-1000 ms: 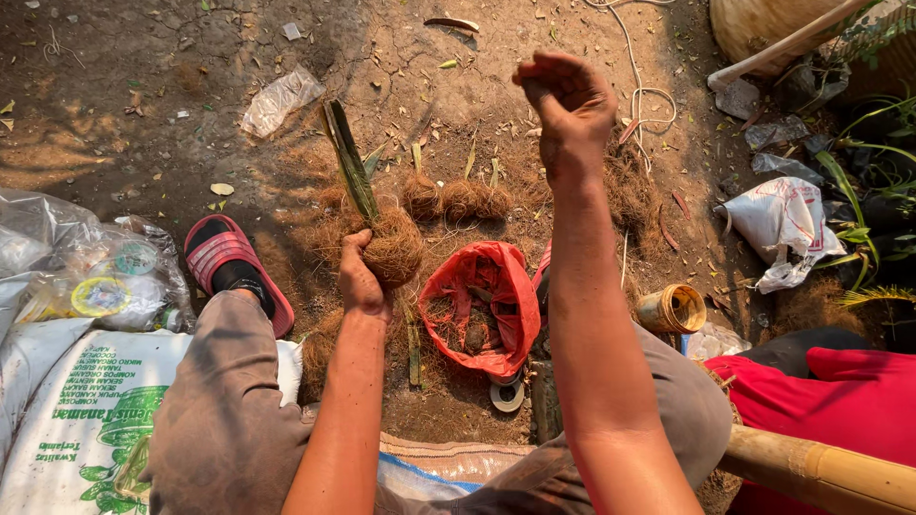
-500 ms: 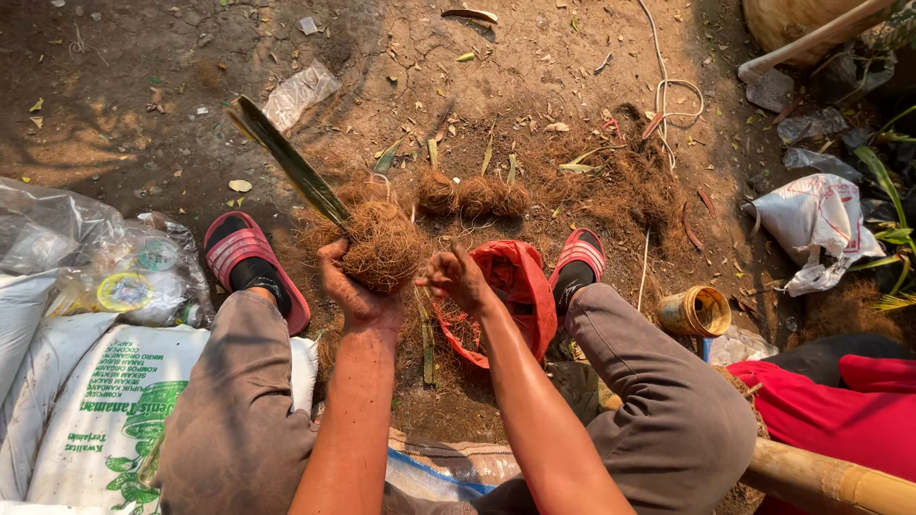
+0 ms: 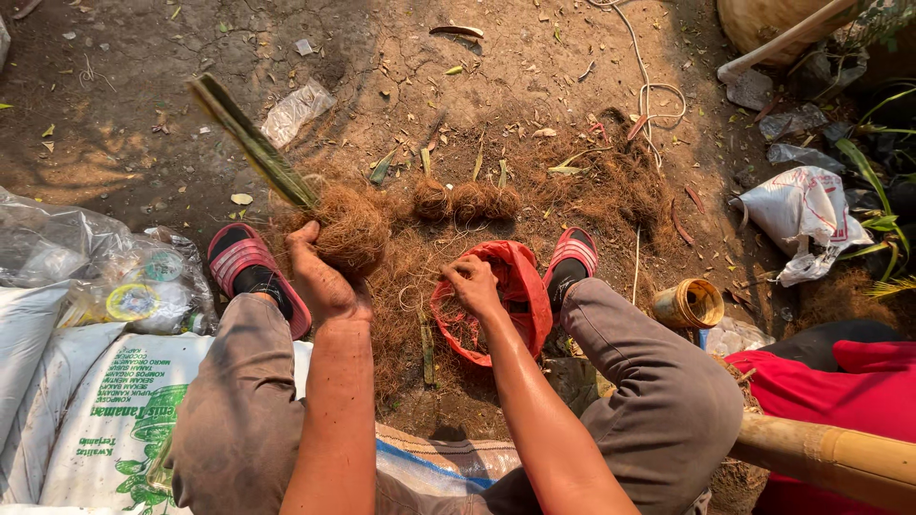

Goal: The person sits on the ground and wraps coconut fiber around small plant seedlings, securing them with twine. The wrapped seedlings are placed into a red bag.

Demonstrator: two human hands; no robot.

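Fibre everywhere under me — loose brown coconut coir spread over the dirt between my feet. My left hand (image 3: 320,281) is closed round a shaggy brown ball of coir fibre (image 3: 353,229) with a long green leaf stalk (image 3: 253,143) standing out of it; the stalk's long axis runs up and away to my left, tilted, its far end well clear of the ground. My right hand (image 3: 472,281) rests at the near rim of a floppy red-orange plastic bag (image 3: 520,286) lying open on the ground, fingers curled loosely down into its mouth; whether they pinch anything inside I cannot tell. A thin pale string (image 3: 420,291) seems to loop through the fibre between my two hands, though it is too fine to follow. The ball sits to the left of the bag and slightly farther from me, so my left hand has it and my right is just beside it. Three small finished coir balls (image 3: 468,200) lie in a row just beyond — near the bag, apart from both hands. My red-and-black sandals (image 3: 243,262) flank the work
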